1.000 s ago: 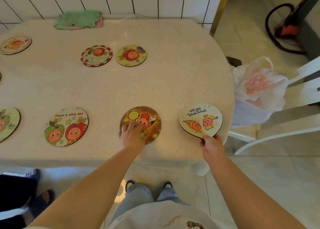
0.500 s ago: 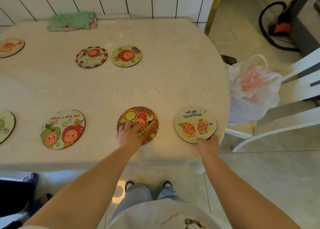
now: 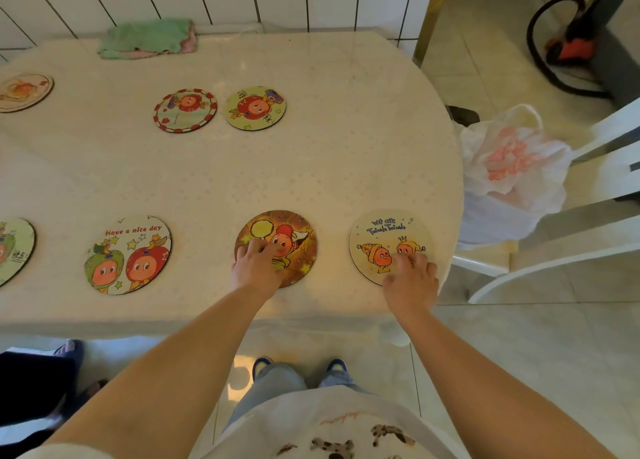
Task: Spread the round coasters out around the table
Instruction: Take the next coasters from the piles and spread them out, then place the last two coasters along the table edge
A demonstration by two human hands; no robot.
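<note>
Two coasters are cut off by the left edge of the view: a pale one with an orange drawing (image 3: pixel 24 92) at the far left of the table (image 3: pixel 346 153), and a green one (image 3: pixel 15 250) in the near row, of which only the right part is seen. The near-left part of the brown and gold coaster (image 3: pixel 277 247) is hidden under the left hand (image 3: pixel 258 268), and the near edge of the cream coaster (image 3: pixel 389 245) is covered by the right hand (image 3: pixel 410 280). The small lettering on the far coasters cannot be read.

Seven round, flat coasters are seen lying well apart on the pale speckled table, each printed with cartoon fruit-like faces. In the near row, beside the green one, a coaster lettered "Have a nice day" (image 3: pixel 128 254) shows a green and a red figure with stars. The brown and gold coaster carries a red-capped face and a yellow bubble. The cream coaster, nearest the table's rounded right edge, reads "we are Twinkle Twinkle" above two orange figures in yellow hats. Farther back, a coaster with a red dashed rim (image 3: pixel 185 110) lies just beside a yellow-green one (image 3: pixel 255 107), the two not touching.

Both hands are laid palm down with fingers spread, each pressing flat on its own coaster; nothing is gripped. The hands are kept apart, with bare table between them.

A folded green cloth (image 3: pixel 149 37) is seen at the far edge against the tiled wall. A white plastic bag (image 3: pixel 512 160) hangs beside a white chair (image 3: pixel 588 223) to the right of the table.
</note>
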